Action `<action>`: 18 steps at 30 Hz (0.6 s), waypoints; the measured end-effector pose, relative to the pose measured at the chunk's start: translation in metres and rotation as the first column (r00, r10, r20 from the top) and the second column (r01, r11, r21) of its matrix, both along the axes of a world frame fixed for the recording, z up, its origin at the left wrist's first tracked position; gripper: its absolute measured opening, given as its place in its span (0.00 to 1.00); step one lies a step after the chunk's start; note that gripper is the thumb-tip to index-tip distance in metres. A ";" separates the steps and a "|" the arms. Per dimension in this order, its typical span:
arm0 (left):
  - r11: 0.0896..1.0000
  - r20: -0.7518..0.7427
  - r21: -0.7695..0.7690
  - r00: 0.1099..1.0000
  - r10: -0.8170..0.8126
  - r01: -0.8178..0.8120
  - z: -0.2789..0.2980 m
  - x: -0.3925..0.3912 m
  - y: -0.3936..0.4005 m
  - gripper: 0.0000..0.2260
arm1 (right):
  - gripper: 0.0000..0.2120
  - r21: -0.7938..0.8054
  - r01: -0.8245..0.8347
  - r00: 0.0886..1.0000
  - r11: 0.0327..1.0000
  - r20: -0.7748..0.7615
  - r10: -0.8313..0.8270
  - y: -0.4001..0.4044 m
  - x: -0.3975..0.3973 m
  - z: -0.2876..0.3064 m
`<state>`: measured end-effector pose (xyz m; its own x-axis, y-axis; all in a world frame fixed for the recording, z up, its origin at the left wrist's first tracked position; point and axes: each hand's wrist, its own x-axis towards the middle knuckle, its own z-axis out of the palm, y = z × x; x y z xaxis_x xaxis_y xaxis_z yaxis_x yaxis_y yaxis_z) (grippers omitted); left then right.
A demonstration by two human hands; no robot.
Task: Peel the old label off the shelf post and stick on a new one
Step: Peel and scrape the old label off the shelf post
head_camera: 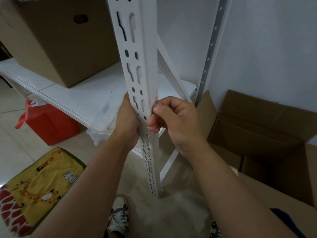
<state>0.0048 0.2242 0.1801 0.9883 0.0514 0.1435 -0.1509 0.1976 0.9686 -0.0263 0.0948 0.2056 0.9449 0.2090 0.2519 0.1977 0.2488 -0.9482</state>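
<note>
A white slotted metal shelf post point(137, 54) runs upright through the middle of the head view. My left hand point(127, 119) grips the post from the left, fingers curled round it. My right hand point(175, 117) is against the post's right edge, with thumb and forefinger pinching a small scrap of label point(155, 101) with red print. Most of that label is hidden by my fingers. No other label shows.
A closed cardboard box point(56, 40) sits on the white shelf board point(85, 93). An open cardboard box point(257, 127) stands on the floor at right. A red bag point(49, 124), a clear plastic tray point(101, 131) and a yellow giraffe mat point(37, 189) lie at left.
</note>
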 end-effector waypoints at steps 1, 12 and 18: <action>1.000 0.011 -0.007 1.000 0.002 -0.002 0.001 -0.002 -0.001 0.26 | 0.09 0.010 0.005 1.000 1.000 -0.003 -0.005 0.001 -0.001 0.000; 0.982 0.063 -0.050 0.982 -0.179 0.182 0.008 -0.011 -0.008 0.35 | 0.10 0.127 -0.049 0.994 0.991 -0.090 0.061 -0.001 0.001 -0.007; 0.989 0.036 -0.002 0.988 -0.148 0.148 0.000 -0.004 0.000 0.32 | 0.10 0.120 -0.051 0.995 0.991 -0.082 0.061 0.000 0.001 -0.005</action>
<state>0.0006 0.2240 0.1804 0.9793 -0.0944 0.1790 -0.1541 0.2253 0.9620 -0.0248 0.0945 0.2002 0.9516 0.2363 0.1966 0.0997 0.3678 -0.9246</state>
